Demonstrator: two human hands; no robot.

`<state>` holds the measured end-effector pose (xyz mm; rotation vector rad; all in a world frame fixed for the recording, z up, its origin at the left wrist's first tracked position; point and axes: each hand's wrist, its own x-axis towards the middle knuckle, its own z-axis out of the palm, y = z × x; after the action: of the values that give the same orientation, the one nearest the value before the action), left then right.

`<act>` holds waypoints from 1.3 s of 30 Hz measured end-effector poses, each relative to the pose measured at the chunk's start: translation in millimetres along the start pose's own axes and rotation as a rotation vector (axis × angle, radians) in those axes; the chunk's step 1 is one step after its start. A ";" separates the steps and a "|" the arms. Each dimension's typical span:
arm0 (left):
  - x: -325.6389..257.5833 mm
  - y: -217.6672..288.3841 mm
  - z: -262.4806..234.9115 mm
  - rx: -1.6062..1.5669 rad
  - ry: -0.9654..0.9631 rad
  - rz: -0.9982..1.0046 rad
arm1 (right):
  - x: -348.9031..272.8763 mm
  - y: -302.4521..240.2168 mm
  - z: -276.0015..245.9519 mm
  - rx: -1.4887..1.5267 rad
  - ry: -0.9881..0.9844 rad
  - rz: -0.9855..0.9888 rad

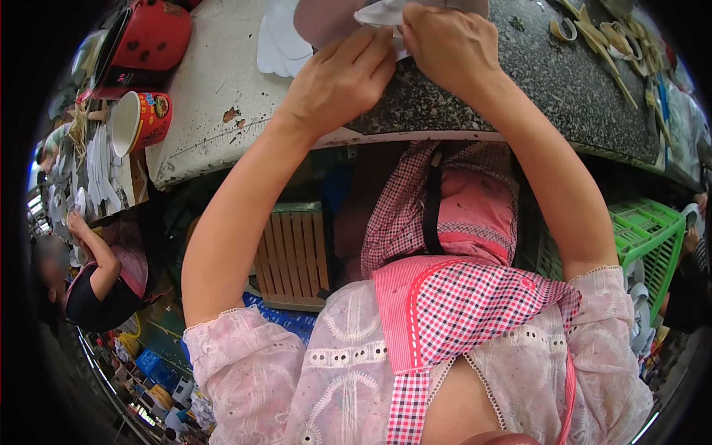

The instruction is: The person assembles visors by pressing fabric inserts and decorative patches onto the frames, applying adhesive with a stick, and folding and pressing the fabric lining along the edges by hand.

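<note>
At the top of the head view both my hands meet over a pale white piece (377, 15) lying on the worktable's edge. My left hand (343, 78) pinches its lower corner with fingers closed. From the right, my right hand (449, 41) grips the same piece. A pinkish round sheet (326, 18) lies just behind them, partly hidden by my fingers. What the white piece is made of I cannot tell.
The speckled stone worktable (549, 81) carries curled tan strips (608, 41) at its far right. A red pot (148, 37) and a red-and-white cup (141, 119) stand at the left. Under the table sit a wooden crate (293, 256) and a green plastic crate (645, 237). Another person (96, 282) works at left.
</note>
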<state>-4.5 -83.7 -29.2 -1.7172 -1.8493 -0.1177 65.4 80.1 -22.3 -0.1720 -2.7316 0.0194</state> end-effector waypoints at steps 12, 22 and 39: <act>13.4 13.9 19.2 0.243 0.009 0.046 | 12.9 28.7 11.0 0.030 0.106 -0.082; 12.0 14.6 11.7 0.031 -0.042 -0.051 | -11.5 40.5 25.1 0.260 0.443 -0.483; -2.6 24.4 -4.4 -0.028 -0.049 -0.191 | -14.6 36.5 19.5 0.205 0.314 -0.566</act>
<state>19.8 -84.1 -34.9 -1.5714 -2.0548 -0.1809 75.3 114.8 -47.4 0.6029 -2.3528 0.1020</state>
